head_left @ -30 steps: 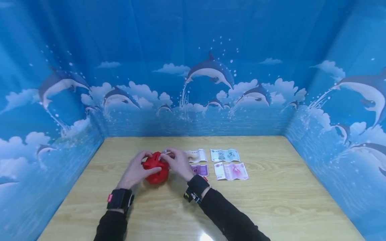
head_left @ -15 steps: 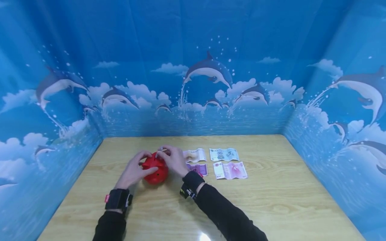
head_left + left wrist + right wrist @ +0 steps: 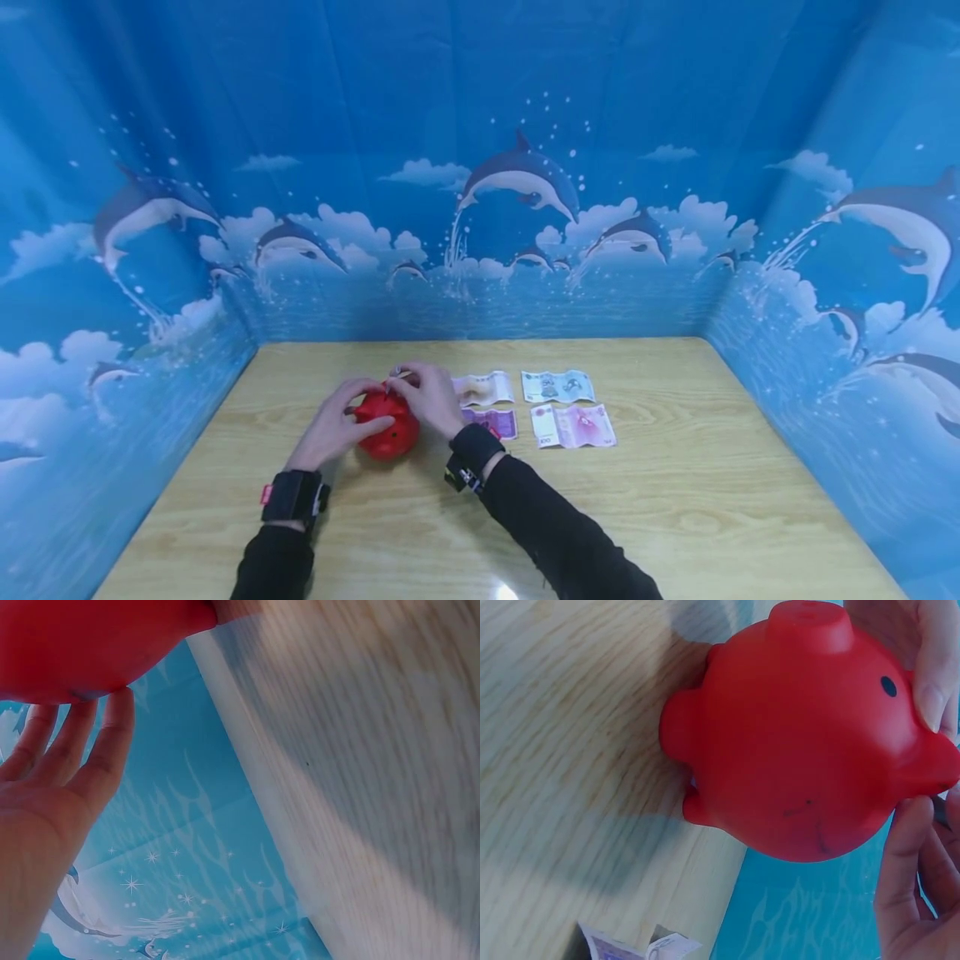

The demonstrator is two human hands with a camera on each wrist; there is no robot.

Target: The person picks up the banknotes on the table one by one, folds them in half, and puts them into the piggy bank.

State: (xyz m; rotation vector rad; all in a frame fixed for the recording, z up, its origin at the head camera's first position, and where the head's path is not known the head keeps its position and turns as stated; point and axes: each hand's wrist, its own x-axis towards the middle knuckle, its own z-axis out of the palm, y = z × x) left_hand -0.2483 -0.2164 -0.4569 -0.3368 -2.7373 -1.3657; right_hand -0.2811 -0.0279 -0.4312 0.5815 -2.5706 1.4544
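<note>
A round red piggy bank (image 3: 386, 443) stands on the wooden table, left of centre. My left hand (image 3: 330, 427) grips its left side, the thumb across its front near the black eye. Several fingers of the left hand (image 3: 71, 761) press its far side in the left wrist view. At the top of the piggy bank (image 3: 802, 742), my right hand (image 3: 435, 402) has thumb and fingers together beside an ear. Between these fingertips a small dark grey piece (image 3: 940, 811) shows in the right wrist view; most of it is hidden, so I cannot tell what it is.
Creased banknotes lie right of the piggy bank: a brownish one (image 3: 487, 387), a purple one (image 3: 498, 423) partly behind my right wrist, a blue-green one (image 3: 558, 385) and a pink one (image 3: 576, 427). A blue dolphin-print curtain (image 3: 480, 300) surrounds the table (image 3: 675, 500) on three sides.
My right hand has moved slightly left and closer in over the top of the piggy bank. The left hand keeps its grip, and the banknotes lie as before.
</note>
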